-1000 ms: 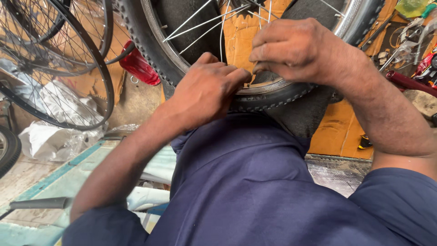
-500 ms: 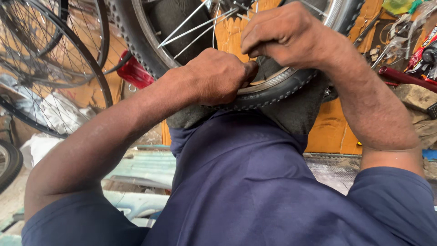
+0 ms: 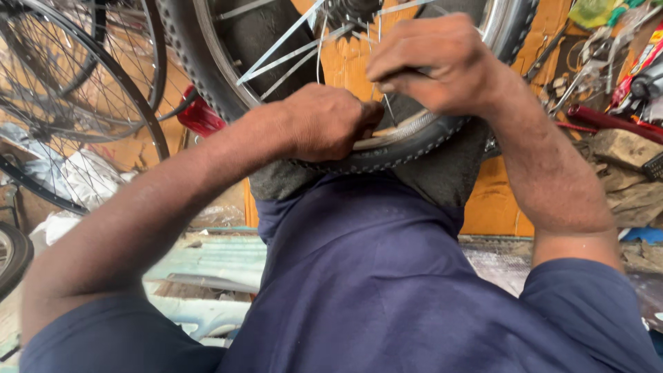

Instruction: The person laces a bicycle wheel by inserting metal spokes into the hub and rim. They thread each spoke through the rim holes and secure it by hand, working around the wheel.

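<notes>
A bicycle wheel [image 3: 207, 90] with a black knobbly tyre, a silver rim and thin spokes rests against my lap, its lower arc near my dark blue shirt. My left hand [image 3: 324, 121] is closed on the tyre's edge at the bottom of the rim [image 3: 404, 128], knuckles up. My right hand [image 3: 431, 62] is above it, fingers curled down onto the rim and tyre from the other side. What lies under either set of fingers is hidden. The hub [image 3: 349, 10] shows at the top edge.
More spoked wheels [image 3: 76, 117] lean at the left, with another tyre [image 3: 10, 259] at the far left edge. A red object [image 3: 200, 117] sits behind the wheel. An orange wall [image 3: 494, 204] is behind; cluttered tools and parts [image 3: 615, 76] lie at the right.
The view has tilted and both arms have drawn closer. My hands keep their grip on the lower rim, the right hand shifting slightly right and up along it.
</notes>
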